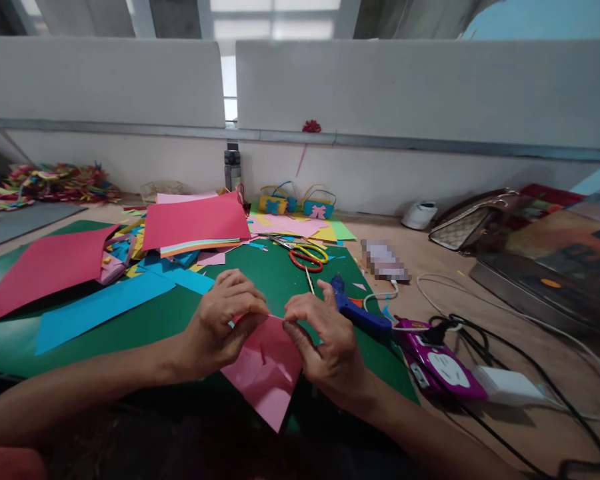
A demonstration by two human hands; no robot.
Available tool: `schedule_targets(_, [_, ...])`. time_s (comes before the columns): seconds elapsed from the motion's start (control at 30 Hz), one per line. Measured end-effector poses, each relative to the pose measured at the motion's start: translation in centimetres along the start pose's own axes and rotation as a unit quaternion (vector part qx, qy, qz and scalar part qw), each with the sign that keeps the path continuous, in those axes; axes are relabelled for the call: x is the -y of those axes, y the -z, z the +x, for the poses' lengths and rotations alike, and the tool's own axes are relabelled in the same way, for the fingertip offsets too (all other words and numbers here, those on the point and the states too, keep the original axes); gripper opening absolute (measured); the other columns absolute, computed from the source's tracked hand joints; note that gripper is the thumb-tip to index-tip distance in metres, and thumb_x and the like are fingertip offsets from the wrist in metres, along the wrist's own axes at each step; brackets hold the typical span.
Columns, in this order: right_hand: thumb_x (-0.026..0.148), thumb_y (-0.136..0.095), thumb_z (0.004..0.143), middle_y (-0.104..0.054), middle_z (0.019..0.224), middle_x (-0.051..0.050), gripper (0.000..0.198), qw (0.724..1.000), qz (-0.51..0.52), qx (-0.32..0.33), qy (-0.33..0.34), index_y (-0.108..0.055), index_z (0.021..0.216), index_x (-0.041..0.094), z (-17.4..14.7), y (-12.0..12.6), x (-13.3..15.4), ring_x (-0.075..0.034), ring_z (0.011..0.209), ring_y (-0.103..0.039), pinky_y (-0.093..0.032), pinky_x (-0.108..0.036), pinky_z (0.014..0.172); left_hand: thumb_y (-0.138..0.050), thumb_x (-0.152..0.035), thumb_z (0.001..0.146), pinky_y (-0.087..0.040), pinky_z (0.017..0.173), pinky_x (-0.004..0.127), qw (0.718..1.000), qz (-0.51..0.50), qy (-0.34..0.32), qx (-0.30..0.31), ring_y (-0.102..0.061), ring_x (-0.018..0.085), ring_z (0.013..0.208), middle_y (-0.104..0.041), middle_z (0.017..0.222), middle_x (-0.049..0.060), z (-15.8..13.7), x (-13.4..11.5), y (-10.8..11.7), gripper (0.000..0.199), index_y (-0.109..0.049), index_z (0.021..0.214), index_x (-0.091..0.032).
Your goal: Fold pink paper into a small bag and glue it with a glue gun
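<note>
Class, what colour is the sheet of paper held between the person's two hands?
Pink. The sheet of paper shows best in the head view, pinched at its top edge.

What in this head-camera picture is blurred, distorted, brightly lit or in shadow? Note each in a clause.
Head view: a small patch on the table is blurred out; the partition rail bows from wide-angle distortion; the windows above glare white; the near edge below the forearms lies in dark shadow; both hands, left hand and right hand, on the pink paper, look sharp.
</note>
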State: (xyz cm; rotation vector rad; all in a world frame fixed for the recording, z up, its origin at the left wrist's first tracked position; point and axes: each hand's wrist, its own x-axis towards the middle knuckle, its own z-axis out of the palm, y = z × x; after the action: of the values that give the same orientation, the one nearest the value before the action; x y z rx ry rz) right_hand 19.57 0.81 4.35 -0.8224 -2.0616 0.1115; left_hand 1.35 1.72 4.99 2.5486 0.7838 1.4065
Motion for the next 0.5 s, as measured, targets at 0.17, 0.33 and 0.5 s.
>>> schedule_targets(0.17, [0.011, -0.046, 0.084, -0.062, 0.072, 0.002, 0.014, 1.000, -0.015, -0.005, 0.014, -0.051, 0.074, 0.020, 0.0, -0.1, -0.2, -0.012, 0.070, -0.058, -0.024, -0.044, 0.097, -0.048, -0.012, 0.085, -0.038, 0.076, 0.035, 1.000, 0.012, -0.004, 0.002, -0.052, 0.013, 0.069, -0.061, 0.074, 0.001, -0.1, 0.1, -0.1, 0.012, -0.055, 0.075, -0.016])
schedule_targets(0.33, [0.012, -0.045, 0.084, -0.062, 0.073, 0.001, 0.015, 0.995, -0.076, -0.009, 0.060, -0.053, 0.074, 0.019, -0.2, -0.2, -0.4, -0.013, 0.076, -0.059, -0.022, -0.045, 0.099, -0.048, -0.011, 0.085, -0.035, 0.088, 0.040, 0.999, 0.047, -0.017, 0.013, -0.054, 0.014, 0.074, -0.064, 0.079, 0.002, -0.5, 0.4, -0.6, 0.013, -0.057, 0.078, -0.018])
schedule_targets(0.5, [0.010, -0.042, 0.084, -0.064, 0.074, -0.001, 0.017, 0.985, -0.130, -0.007, 0.116, -0.056, 0.079, 0.017, -0.7, -0.6, -0.6, -0.015, 0.082, -0.059, -0.016, -0.049, 0.102, -0.052, -0.011, 0.083, -0.035, 0.090, 0.041, 0.993, 0.096, -0.059, 0.031, -0.053, 0.013, 0.073, -0.064, 0.078, 0.001, -1.0, 0.6, -1.1, 0.011, -0.058, 0.079, -0.019])
